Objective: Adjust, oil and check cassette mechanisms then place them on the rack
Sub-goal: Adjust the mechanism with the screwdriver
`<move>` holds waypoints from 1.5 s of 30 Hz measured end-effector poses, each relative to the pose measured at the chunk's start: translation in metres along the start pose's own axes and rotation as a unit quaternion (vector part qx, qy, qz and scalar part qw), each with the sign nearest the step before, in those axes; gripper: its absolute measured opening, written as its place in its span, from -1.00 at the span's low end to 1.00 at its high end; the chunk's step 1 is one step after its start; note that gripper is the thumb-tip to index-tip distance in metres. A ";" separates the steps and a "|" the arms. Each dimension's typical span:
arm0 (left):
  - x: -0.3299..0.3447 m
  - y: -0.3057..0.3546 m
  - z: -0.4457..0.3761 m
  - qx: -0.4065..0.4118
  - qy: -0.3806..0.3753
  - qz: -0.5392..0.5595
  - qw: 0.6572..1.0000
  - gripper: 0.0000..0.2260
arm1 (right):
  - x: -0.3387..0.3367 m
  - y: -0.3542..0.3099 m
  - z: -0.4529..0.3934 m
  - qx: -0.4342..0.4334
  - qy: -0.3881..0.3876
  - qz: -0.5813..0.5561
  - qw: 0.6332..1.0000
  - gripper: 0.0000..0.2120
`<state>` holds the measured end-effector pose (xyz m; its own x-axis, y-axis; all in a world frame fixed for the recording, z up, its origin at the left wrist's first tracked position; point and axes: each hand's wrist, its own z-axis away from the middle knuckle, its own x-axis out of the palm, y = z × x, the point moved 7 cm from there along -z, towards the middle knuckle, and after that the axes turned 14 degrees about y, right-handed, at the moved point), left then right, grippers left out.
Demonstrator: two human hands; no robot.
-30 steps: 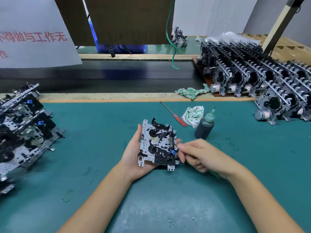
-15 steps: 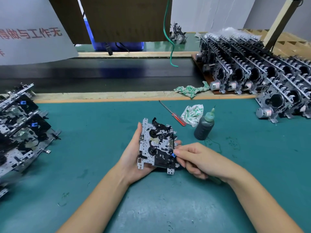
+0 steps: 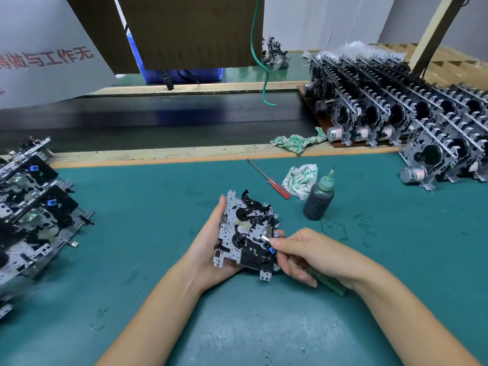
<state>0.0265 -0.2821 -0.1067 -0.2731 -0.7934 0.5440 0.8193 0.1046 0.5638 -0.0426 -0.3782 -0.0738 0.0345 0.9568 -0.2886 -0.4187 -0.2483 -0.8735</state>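
My left hand [image 3: 208, 249] grips a cassette mechanism [image 3: 245, 231], a metal plate with black parts, face up over the green mat. My right hand [image 3: 311, 254] holds a green-handled tool [image 3: 331, 282] whose metal tip touches the mechanism's right edge near a small blue part. A dark oil bottle [image 3: 318, 198] with a green nozzle stands upright just behind my right hand. Rows of mechanisms stand upright on the rack [image 3: 396, 112] at the far right.
A red-handled screwdriver [image 3: 272, 180] and a crumpled cloth [image 3: 301, 179] lie beside the bottle. Another cloth [image 3: 298, 141] lies on the wooden strip. A pile of mechanisms [image 3: 29, 207] fills the left side. A dark conveyor belt [image 3: 158, 120] runs behind the mat.
My right hand has shifted slightly down and right along the mechanism's edge, and the tool's tip now shows. The camera has drifted a little.
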 end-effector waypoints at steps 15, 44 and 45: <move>-0.002 0.002 -0.002 0.015 0.048 0.021 0.999 -0.43 | -0.001 0.001 -0.004 0.002 0.024 0.040 0.999 -0.41; 0.001 -0.001 0.005 -0.003 0.014 0.064 0.998 -0.26 | -0.028 -0.002 -0.001 -0.053 0.036 -0.077 0.995 -0.56; 0.001 -0.002 0.006 -0.003 0.014 0.066 0.998 -0.26 | -0.028 -0.004 -0.002 -0.060 0.047 -0.092 0.993 -0.56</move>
<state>0.0218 -0.2796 -0.1033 -0.1497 -0.7891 0.5958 0.8500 0.2052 0.4853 -0.0404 -0.4041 -0.0633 0.1870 0.9709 -0.1494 -0.2858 -0.0917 -0.9539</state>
